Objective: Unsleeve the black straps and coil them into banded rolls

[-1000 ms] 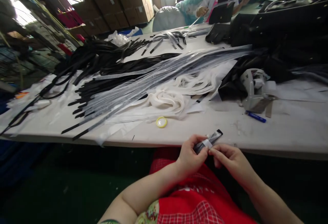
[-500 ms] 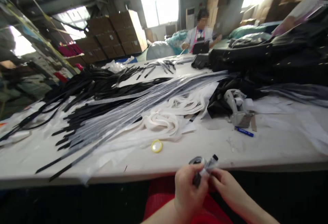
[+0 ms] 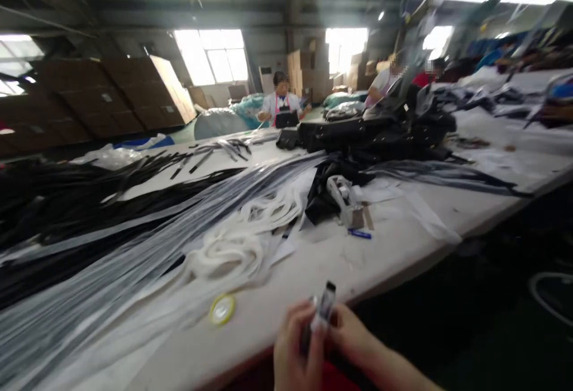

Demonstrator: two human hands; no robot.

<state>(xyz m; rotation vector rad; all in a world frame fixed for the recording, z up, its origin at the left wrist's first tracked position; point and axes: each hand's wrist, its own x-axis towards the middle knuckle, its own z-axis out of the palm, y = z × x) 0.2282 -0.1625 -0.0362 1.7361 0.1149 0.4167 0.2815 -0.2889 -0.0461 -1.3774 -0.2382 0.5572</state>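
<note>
In front of my lap, at the near table edge, a bundled strap (image 3: pixel 327 300) with a black end and clear wrapping sticks up between my hands. My left hand (image 3: pixel 295 343) is closed around its lower part. The fingers of my right hand (image 3: pixel 351 334) pinch it from the other side, their tips partly hidden. Beyond the hands, to the left, a small yellow-rimmed roll of tape (image 3: pixel 222 310) lies on the table. A blue marker (image 3: pixel 359 234) rests farther back, just in front of a grey tape dispenser (image 3: pixel 344 195).
Long plastic-wrapped straps (image 3: pixel 147 248) and black straps (image 3: pixel 179 200) spread across the left side. Coiled white strips (image 3: pixel 233 254) lie mid-table. Black bags (image 3: pixel 358 137) are piled behind. A co-worker (image 3: pixel 282 104) sits at the far end; cardboard boxes (image 3: pixel 120 95) stand behind.
The view has swung to the right, so the table things appear farther left and more of the room's right side shows. Both hands still hold the bundled strap, now more upright in view.
</note>
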